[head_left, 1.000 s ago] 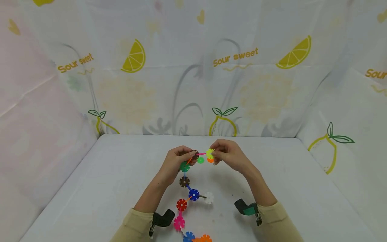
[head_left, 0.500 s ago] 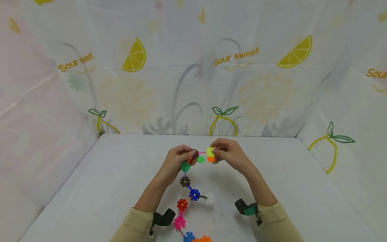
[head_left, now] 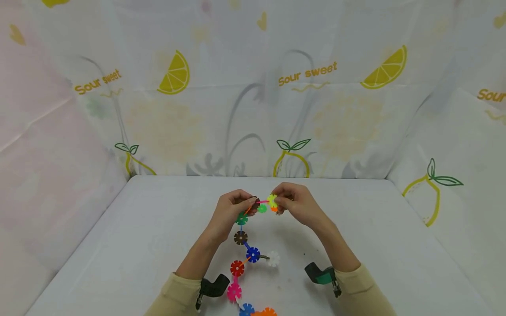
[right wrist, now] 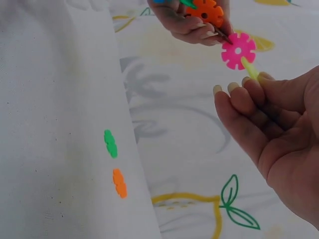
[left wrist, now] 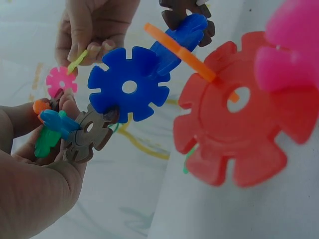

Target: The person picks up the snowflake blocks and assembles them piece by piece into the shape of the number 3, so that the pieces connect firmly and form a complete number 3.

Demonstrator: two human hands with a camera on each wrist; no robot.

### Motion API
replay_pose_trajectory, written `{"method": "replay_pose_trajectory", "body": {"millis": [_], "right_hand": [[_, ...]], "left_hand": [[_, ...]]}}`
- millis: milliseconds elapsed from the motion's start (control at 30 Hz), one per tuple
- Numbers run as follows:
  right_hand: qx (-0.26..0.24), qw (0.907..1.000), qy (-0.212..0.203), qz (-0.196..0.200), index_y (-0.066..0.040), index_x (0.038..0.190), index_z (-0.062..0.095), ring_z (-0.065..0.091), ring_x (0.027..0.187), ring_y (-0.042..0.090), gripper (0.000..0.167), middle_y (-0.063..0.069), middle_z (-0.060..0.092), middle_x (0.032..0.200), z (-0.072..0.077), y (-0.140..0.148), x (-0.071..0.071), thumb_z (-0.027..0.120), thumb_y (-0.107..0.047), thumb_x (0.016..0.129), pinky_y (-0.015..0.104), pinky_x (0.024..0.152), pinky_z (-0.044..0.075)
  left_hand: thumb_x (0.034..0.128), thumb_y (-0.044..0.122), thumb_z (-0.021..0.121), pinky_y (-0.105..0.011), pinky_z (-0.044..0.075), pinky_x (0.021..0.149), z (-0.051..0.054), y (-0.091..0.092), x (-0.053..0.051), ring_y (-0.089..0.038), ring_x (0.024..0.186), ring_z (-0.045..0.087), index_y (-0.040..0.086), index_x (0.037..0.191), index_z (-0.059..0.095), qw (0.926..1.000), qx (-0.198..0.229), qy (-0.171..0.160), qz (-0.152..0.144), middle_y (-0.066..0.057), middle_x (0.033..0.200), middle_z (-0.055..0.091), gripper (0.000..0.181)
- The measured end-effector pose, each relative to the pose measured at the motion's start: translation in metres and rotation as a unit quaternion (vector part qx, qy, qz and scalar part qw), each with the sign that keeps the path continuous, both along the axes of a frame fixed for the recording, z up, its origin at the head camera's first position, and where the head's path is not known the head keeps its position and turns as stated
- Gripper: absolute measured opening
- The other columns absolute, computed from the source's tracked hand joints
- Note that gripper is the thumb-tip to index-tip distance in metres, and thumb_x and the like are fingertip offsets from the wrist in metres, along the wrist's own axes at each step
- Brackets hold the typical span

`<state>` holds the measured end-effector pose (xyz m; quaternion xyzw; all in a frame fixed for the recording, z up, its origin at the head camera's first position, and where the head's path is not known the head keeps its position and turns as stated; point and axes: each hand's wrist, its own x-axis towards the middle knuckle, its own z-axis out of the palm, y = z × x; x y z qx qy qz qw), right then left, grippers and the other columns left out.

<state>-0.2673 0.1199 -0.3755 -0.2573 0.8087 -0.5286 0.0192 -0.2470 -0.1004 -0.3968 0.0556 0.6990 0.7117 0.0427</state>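
Notched plastic building discs form a joined chain running from my left hand [head_left: 233,210] toward the front of the table. My left thumb and fingers pinch a dark brown disc [head_left: 255,202] near the chain's far end. A pink disc [right wrist: 238,51] sticks out from it, edge-on in the head view. Between thumb and fingers my right hand [right wrist: 284,119] pinches a yellow disc [head_left: 272,201], whose edge meets the pink disc's rim. Whether it sits fully in a slot is unclear. An orange disc [right wrist: 205,13] and a green disc [left wrist: 47,142] lie close to the left fingers.
The chain continues through a blue disc [head_left: 253,254], with a white disc [head_left: 273,259] branching off, then red [head_left: 237,268] and pink at the front. Loose green [right wrist: 110,144] and orange [right wrist: 119,183] discs lie on the white table [head_left: 158,228]. A printed cloth [head_left: 221,109] stands behind.
My right hand, still pinching the yellow disc, has shifted slightly left toward my left hand. The left hand and the chain stay nearly in place.
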Motion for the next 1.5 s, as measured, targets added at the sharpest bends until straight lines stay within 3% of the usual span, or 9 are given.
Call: {"method": "replay_pose_trajectory", "body": {"millis": [333,700,1100,1300,1500], "right_hand": [[-0.011,0.9991,0.023,-0.033,0.0,0.1,0.069,0.065,0.063,0.02,0.009,0.018,0.068,0.081,-0.007,-0.008,0.002,0.063,0.002,0.093,0.034,0.064,0.059],[-0.029,0.9986,0.004,-0.043,0.003,0.097,0.068,0.063,0.06,0.018,0.01,0.017,0.068,0.079,-0.013,-0.017,0.0,0.062,0.007,0.091,0.028,0.061,0.059],[-0.014,0.9978,0.014,-0.064,-0.002,0.102,0.069,0.066,0.065,0.02,0.01,0.018,0.069,0.08,-0.015,-0.017,-0.002,0.062,0.0,0.094,0.027,0.066,0.058],[-0.076,0.9932,-0.046,-0.076,0.002,0.107,0.067,0.071,0.072,0.023,0.015,0.022,0.066,0.084,-0.014,-0.014,-0.005,0.064,-0.004,0.094,0.03,0.072,0.061],[-0.099,0.9909,-0.073,-0.053,0.006,0.109,0.064,0.071,0.076,0.022,0.017,0.03,0.065,0.095,-0.014,-0.012,-0.004,0.061,-0.005,0.096,0.031,0.076,0.061]], "left_hand": [[0.0929,0.014,0.069,-0.026,0.06,0.075,-0.003,0.005,0.001,-0.016,0.076,0.069,-0.001,0.099,0.068,0.9988,-0.013,-0.002,0.048,-0.011,0.094,0.072,0.017],[0.0922,0.01,0.068,-0.024,0.059,0.07,-0.008,0.007,0.002,-0.018,0.072,0.069,-0.002,0.095,0.069,0.9971,-0.014,-0.008,0.074,-0.009,0.089,0.071,0.012],[0.0939,0.014,0.067,-0.023,0.058,0.072,-0.007,0.01,0.0,-0.013,0.071,0.066,-0.001,0.096,0.067,0.9974,-0.012,-0.01,0.07,-0.008,0.088,0.07,0.016],[0.0965,0.015,0.064,-0.023,0.058,0.075,-0.008,0.01,-0.002,-0.012,0.074,0.066,-0.002,0.102,0.063,0.9989,0.008,-0.012,0.045,-0.009,0.092,0.068,0.018],[0.0967,0.019,0.064,-0.029,0.059,0.081,-0.005,0.005,-0.001,-0.016,0.081,0.068,0.002,0.105,0.065,0.9986,-0.033,-0.003,0.04,-0.012,0.098,0.07,0.019]]}}
